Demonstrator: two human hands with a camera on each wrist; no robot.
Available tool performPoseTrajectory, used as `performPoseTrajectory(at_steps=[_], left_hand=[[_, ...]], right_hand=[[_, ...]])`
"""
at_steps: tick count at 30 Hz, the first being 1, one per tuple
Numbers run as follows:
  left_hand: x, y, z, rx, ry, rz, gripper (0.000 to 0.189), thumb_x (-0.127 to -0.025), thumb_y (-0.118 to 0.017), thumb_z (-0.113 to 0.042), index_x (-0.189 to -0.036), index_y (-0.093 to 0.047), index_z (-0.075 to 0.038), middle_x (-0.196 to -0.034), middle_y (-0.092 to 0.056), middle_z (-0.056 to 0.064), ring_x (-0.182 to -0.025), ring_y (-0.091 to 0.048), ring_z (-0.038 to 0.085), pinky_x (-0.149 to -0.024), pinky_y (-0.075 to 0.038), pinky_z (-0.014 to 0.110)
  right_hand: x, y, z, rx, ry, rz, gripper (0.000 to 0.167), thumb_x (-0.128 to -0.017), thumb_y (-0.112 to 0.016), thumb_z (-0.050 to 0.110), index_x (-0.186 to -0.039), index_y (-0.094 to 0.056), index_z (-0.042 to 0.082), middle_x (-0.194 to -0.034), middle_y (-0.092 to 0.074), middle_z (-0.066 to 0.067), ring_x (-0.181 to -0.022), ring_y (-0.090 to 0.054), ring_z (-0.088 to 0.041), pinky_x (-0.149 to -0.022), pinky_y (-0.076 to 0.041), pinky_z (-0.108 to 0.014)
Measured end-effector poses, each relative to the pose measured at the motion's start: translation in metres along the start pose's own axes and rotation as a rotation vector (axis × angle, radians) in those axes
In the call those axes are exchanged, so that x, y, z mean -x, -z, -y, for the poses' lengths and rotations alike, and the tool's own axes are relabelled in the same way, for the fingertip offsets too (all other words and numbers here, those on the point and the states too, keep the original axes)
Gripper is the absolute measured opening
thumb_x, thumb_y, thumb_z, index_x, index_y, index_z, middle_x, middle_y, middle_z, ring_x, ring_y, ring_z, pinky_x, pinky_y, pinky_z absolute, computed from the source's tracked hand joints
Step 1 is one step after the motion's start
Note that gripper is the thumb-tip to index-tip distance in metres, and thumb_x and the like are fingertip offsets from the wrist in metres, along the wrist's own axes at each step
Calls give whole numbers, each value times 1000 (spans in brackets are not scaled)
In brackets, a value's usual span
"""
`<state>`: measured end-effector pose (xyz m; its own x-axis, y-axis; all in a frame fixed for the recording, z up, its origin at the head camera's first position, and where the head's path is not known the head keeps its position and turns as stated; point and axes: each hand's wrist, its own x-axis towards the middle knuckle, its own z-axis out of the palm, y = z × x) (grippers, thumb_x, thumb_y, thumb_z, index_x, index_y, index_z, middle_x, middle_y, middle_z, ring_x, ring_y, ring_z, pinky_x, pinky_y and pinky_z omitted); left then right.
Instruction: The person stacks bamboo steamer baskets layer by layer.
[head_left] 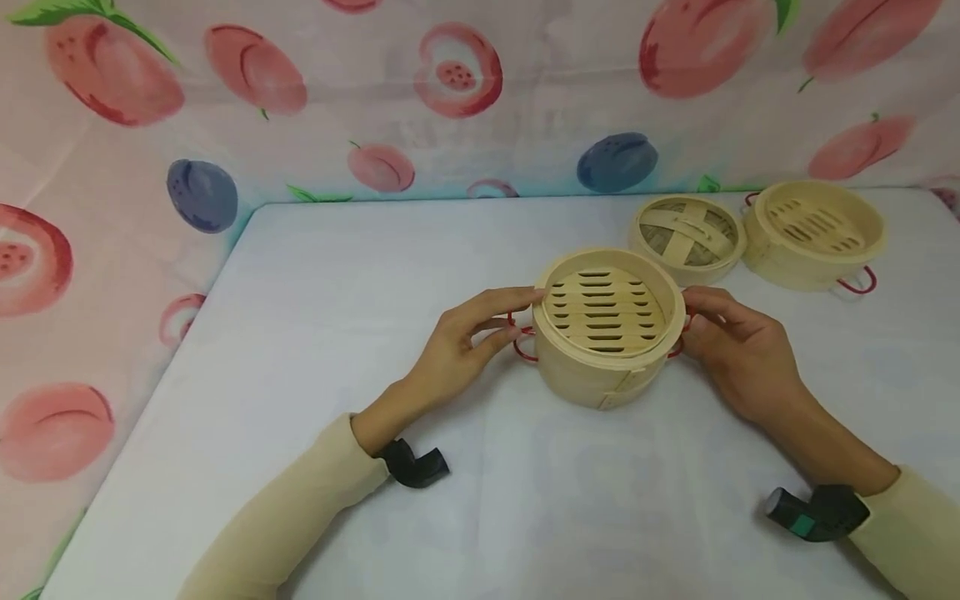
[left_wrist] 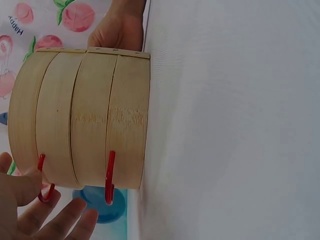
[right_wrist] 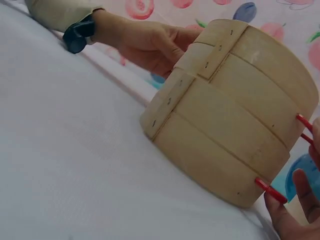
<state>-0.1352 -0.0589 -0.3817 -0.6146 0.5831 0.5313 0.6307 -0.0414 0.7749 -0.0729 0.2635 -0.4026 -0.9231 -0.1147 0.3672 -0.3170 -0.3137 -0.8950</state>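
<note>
Two bamboo steamer baskets stand stacked on the table; the upper steamer basket point(head_left: 600, 312) shows its slatted floor, and the lower steamer basket point(left_wrist: 110, 120) rests on the cloth. Each has red side handles. My left hand point(head_left: 457, 342) holds the upper basket at its left side, thumb by the red handle point(left_wrist: 41, 162) and index finger at the rim. On the opposite side, my right hand point(head_left: 742, 346) pinches the upper basket's other handle, its fingertips partly hidden in the right wrist view. The lower handle point(left_wrist: 110, 177) sits free of the left fingers.
Behind the stack, to the right, lies a round bamboo lid point(head_left: 688, 237) with a woven top. Beside it stands another steamer basket point(head_left: 817, 237) with red handles. A white cloth point(head_left: 337, 275) covers the table, and a fruit-print curtain point(head_left: 510, 150) hangs along its back edge.
</note>
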Motion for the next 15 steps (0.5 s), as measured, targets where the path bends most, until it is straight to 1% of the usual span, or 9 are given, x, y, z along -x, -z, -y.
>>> performPoseTrajectory(at_steps=[4,6,8,9,13,15], left_hand=[[-6,3,-3,-15,-15,5,41,-88,-61,11,-127,-58,1,-131,-57,9,-122,-50,20,-88,-51,38],[-8,5,-3,-22,-31,8,39,-88,-60,11,-126,-59,1,-129,-58,9,-121,-51,19,-86,-51,37],[-9,6,-3,-36,-49,9,37,-91,-57,11,-127,-58,1,-129,-58,9,-121,-51,19,-90,-49,36],[-9,6,-3,-41,-58,9,36,-92,-55,10,-127,-58,1,-129,-59,9,-121,-51,20,-92,-47,36],[-6,3,0,-73,-88,-7,37,-92,-55,9,-129,-57,0,-132,-56,9,-125,-48,21,-97,-44,37],[-2,1,2,-80,-90,-20,38,-92,-58,5,-130,-56,-1,-135,-54,9,-126,-46,22,-93,-46,37]], right_hand=[[-4,3,3,-70,-40,-2,33,-95,-37,-19,-125,-50,-17,-121,-55,-15,-108,-54,-22,-83,-51,-26],[-5,5,3,-71,-53,9,33,-94,-38,-19,-125,-52,-17,-121,-57,-14,-112,-53,-22,-85,-51,-26],[-6,8,4,-94,-51,42,34,-94,-37,-20,-125,-50,-18,-121,-56,-16,-112,-54,-23,-85,-51,-28],[-6,10,5,-95,-59,51,34,-94,-37,-20,-125,-51,-17,-121,-57,-15,-110,-55,-23,-85,-51,-28],[-6,16,4,-154,-86,120,39,-94,-34,-21,-128,-51,-13,-124,-58,-15,-110,-57,-22,-87,-50,-29],[-6,17,3,-172,-116,129,40,-95,-34,-19,-129,-53,-9,-126,-58,-12,-112,-57,-20,-89,-49,-28]])
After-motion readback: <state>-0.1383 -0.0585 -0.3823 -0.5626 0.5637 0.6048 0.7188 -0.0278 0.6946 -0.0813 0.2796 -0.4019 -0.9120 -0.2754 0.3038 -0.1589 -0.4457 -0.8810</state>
